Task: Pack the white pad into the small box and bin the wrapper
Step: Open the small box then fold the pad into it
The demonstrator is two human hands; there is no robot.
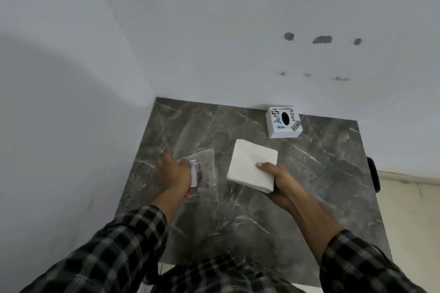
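Note:
My right hand (pixel 278 183) holds the white pad (pixel 250 164), a square stack of tissue, by its near right corner, just above the grey marble table (pixel 309 185). My left hand (pixel 175 171) is on the clear plastic wrapper (pixel 206 173), which has red and white print and lies flat to the left of the pad; the fingers grip its left edge. The small white box (pixel 283 122) with stickers and a dark oval slot on top stands at the table's far right corner, beyond the pad.
White walls close off the table's left and far sides. A dark object (pixel 373 173) sticks out at the table's right edge, with pale floor beyond it. No bin is in view.

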